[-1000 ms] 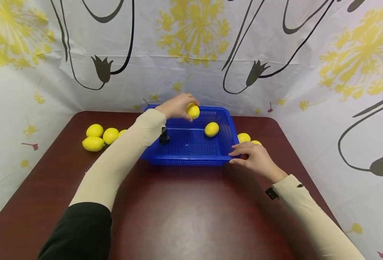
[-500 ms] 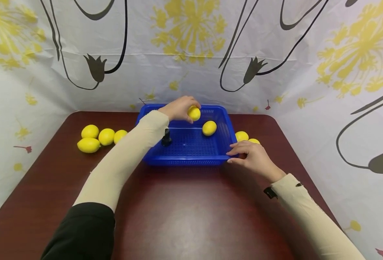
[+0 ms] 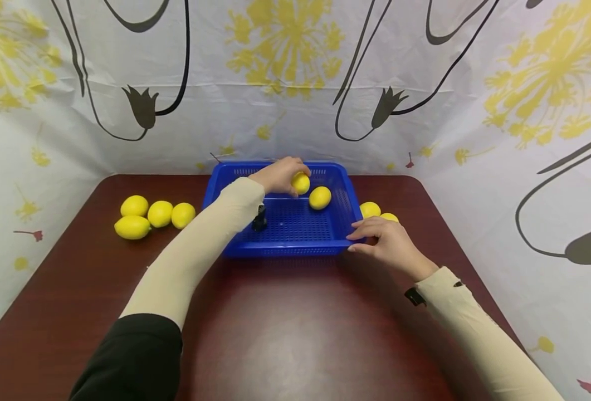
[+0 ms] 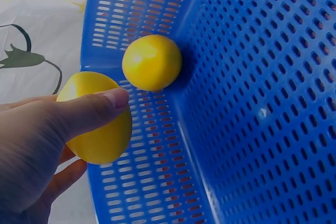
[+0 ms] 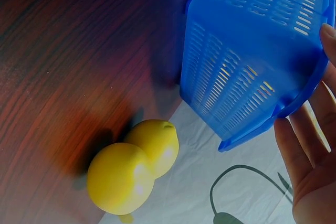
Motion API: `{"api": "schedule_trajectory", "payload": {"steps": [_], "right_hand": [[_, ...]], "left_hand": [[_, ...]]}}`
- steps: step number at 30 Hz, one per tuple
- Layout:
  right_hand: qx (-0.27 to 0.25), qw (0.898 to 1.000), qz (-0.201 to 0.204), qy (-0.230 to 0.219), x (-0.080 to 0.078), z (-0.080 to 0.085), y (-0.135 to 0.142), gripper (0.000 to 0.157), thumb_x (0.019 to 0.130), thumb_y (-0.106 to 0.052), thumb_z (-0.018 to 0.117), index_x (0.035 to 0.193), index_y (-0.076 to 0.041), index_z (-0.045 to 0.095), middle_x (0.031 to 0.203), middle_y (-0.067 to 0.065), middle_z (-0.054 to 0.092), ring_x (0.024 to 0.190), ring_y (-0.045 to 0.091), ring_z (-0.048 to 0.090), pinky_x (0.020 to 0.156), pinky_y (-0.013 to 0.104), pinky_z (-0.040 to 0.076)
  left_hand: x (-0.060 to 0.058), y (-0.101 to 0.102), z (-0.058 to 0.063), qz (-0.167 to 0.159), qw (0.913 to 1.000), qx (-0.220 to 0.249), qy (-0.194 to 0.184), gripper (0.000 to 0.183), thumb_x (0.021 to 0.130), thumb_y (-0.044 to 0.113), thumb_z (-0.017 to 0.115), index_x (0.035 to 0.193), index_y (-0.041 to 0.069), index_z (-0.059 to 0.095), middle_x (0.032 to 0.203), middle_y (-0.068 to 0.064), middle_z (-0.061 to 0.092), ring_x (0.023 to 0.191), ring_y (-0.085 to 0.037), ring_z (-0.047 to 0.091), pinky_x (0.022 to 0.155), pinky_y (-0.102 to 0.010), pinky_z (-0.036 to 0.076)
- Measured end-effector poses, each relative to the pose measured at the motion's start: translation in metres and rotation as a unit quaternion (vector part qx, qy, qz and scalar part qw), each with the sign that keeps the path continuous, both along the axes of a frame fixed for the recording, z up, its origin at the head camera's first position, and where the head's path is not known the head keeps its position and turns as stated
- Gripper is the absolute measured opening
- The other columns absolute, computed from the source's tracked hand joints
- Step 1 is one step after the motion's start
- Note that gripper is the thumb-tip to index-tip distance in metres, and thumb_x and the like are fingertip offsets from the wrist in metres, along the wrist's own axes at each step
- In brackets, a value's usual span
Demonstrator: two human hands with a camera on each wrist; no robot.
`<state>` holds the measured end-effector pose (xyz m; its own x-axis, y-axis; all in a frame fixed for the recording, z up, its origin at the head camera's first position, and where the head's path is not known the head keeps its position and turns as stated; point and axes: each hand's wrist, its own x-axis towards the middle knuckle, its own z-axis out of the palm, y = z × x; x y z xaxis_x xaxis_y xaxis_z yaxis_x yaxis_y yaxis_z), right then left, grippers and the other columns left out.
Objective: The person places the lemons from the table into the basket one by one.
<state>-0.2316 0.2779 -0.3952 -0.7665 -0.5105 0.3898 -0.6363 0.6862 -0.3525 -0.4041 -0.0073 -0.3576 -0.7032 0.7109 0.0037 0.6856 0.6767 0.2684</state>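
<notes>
My left hand point(image 3: 277, 175) holds a yellow lemon point(image 3: 301, 184) inside the blue plastic basket point(image 3: 285, 245), near its back wall. In the left wrist view the thumb lies across this lemon point(image 4: 102, 142), and fingers show behind it. A second lemon point(image 3: 320, 198) rests in the basket, to the right of the held one. At the basket's near right corner, my right hand point(image 3: 390, 245) pinches the rim. From the right wrist view, its thumb and fingers point(image 5: 294, 150) meet the rim on either side of that corner.
Several lemons point(image 3: 160, 214) lie grouped on the dark red wooden table point(image 3: 275, 323), left of the basket. Two more lemons point(image 5: 121, 178) sit side by side to its right, beyond my right hand. A patterned white cloth point(image 3: 285, 122) hangs behind the table.
My left hand has lowered the lemon further into the basket and slightly to the right, closer to the second lemon. The right hand keeps its grip on the corner. The head view has shifted a little.
</notes>
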Motion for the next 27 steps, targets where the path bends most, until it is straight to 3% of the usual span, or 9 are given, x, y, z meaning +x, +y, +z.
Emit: {"api": "schedule_trajectory", "payload": {"steps": [8,27], "right_hand": [[0.003,1.0,-0.002,-0.007,0.0,0.001,-0.001,0.023,0.073,-0.021,0.087,0.094,-0.016,0.081,0.106,0.006,0.077,0.108,0.021,0.069,0.095,0.044,0.055],[0.0,1.0,-0.001,-0.005,0.0,0.0,0.001,0.023,0.073,-0.023,0.087,0.094,-0.017,0.081,0.105,0.004,0.077,0.108,0.02,0.069,0.095,0.042,0.055]], "left_hand": [[0.0,0.004,-0.008,-0.013,0.9999,-0.001,0.001,0.06,0.081,0.02,0.082,0.136,0.011,0.059,0.136,-0.009,0.055,0.129,-0.028,0.049,0.112,-0.042,0.041],[-0.001,0.011,-0.027,0.003,0.9996,-0.018,-0.024,0.062,0.081,0.009,0.08,0.139,0.011,0.056,0.14,-0.009,0.053,0.134,-0.027,0.046,0.113,-0.041,0.041]]}}
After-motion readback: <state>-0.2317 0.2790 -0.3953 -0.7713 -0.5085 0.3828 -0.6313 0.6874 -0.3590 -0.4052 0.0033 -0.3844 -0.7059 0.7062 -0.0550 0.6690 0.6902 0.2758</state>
